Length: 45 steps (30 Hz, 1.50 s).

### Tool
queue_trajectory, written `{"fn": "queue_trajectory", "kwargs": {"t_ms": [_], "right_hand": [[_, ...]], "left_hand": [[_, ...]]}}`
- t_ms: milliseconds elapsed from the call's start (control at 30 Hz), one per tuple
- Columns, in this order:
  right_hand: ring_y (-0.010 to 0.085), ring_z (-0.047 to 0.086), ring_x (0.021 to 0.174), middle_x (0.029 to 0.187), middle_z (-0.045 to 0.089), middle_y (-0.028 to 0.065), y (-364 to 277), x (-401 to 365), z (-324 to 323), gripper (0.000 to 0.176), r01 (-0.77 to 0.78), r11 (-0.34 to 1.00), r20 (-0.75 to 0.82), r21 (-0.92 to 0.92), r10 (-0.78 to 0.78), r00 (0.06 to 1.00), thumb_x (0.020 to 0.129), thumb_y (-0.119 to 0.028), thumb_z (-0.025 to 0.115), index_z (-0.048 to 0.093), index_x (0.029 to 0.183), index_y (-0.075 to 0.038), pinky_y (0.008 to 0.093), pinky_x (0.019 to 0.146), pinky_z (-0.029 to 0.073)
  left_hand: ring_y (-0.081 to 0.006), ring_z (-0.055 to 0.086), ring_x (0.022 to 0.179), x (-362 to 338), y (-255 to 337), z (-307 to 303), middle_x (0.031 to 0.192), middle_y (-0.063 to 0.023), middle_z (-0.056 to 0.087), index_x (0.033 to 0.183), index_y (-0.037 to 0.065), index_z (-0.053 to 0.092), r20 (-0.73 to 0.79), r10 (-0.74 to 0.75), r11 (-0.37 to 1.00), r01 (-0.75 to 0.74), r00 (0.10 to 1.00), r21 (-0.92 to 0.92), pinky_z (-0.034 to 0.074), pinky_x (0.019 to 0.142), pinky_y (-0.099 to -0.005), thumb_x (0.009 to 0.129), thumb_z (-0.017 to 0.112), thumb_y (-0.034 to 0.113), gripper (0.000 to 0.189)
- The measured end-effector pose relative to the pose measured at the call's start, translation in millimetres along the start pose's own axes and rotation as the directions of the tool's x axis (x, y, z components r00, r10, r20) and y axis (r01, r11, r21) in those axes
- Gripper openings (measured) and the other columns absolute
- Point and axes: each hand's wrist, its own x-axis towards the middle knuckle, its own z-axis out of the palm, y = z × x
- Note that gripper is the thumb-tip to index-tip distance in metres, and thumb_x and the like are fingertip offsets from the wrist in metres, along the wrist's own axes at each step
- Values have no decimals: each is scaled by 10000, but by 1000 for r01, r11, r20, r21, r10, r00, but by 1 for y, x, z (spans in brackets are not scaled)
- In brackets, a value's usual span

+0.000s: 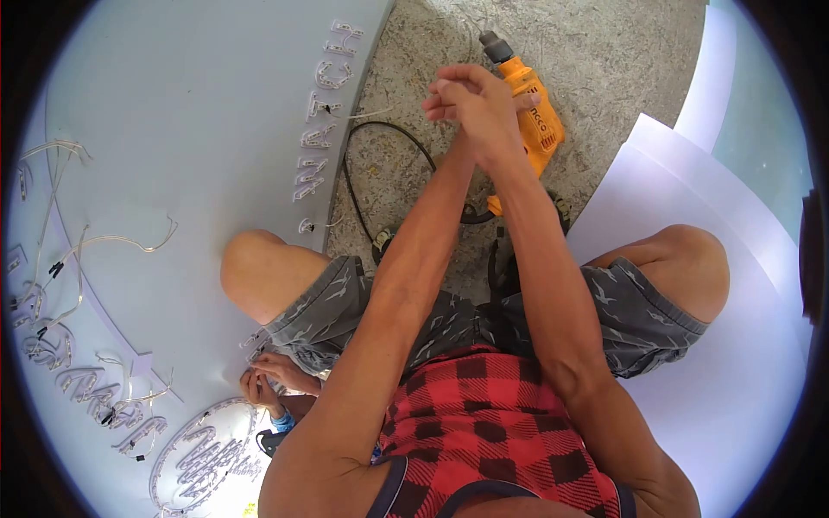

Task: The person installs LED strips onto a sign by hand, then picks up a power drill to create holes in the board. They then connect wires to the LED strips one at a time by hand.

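My right hand lies across my left hand in front of me, with its fingers stretched out toward the left and slightly apart. Most of my left hand is hidden under it; an extended fingertip sticks out to the right, over the drill. I see no object in either hand. Just right of them, an orange power drill with a black chuck lies on the rough concrete floor. Its black cord curls off to the left.
Left is a large pale panel bearing a row of raised letters with small light modules. More letters with loose wires lie farther left. Another person's hands work at lower left. White sheets lie on the right.
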Motion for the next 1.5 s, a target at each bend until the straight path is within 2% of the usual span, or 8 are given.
{"fn": "queue_trajectory", "kwargs": {"t_ms": [400,467,500,667,767,833,933,1500], "right_hand": [[316,731,750,1003,663,253,88,75,32,379,-494,863,57,-108,502,863,894,35,593,534,1242,175,345,638,644],[315,730,759,1011,663,255,107,71,45,393,-535,842,63,-71,539,840,889,43,594,527,1251,179,353,659,650],[299,728,766,996,671,235,126,65,52,368,-450,866,64,216,448,892,895,36,606,548,1232,171,355,680,652],[257,725,790,951,703,187,143,51,67,274,-221,791,-42,570,297,954,912,-15,667,641,1139,138,344,731,652],[207,715,779,903,737,131,128,47,64,244,-133,795,67,591,116,991,899,-60,725,703,1094,87,313,727,613],[176,696,754,878,756,105,113,45,62,262,154,982,88,107,-164,983,872,-82,758,734,1107,32,301,707,559],[169,674,720,811,745,89,93,43,68,367,371,928,193,-32,-359,913,835,-89,784,695,1180,-3,314,695,528],[299,688,835,811,725,101,69,34,72,339,611,764,487,-206,-461,741,817,-74,779,620,1116,-61,408,734,526]], "left_hand": [[-226,649,702,-72,-48,-60,677,-48,632,758,14,678,-100,501,751,-375,860,544,534,716,-375,769,851,292,327],[-290,699,757,-107,-9,-89,716,-78,672,930,-22,730,-109,-221,231,161,969,960,552,761,-417,812,783,201,258],[-290,699,757,-121,-2,-101,716,-78,672,930,-22,730,-120,-230,223,172,966,959,552,761,-417,812,783,201,258],[-184,708,698,-128,36,-124,839,-101,729,1179,-19,698,-476,392,640,138,787,756,554,595,-336,925,634,26,266],[-114,683,651,-120,66,-124,883,-94,735,1185,-10,710,-581,339,760,149,740,633,520,522,-263,949,630,10,250],[-111,669,649,-119,83,-123,894,-89,730,1203,-2,710,-549,374,760,93,747,644,517,522,-252,949,655,32,262],[-104,638,652,-116,88,-131,916,-81,726,1211,6,715,-537,385,783,42,750,620,509,525,-236,942,699,66,276],[-113,588,564,-133,107,-165,734,-76,693,884,-37,741,-696,73,953,155,715,259,478,496,-251,864,802,144,192]]}}
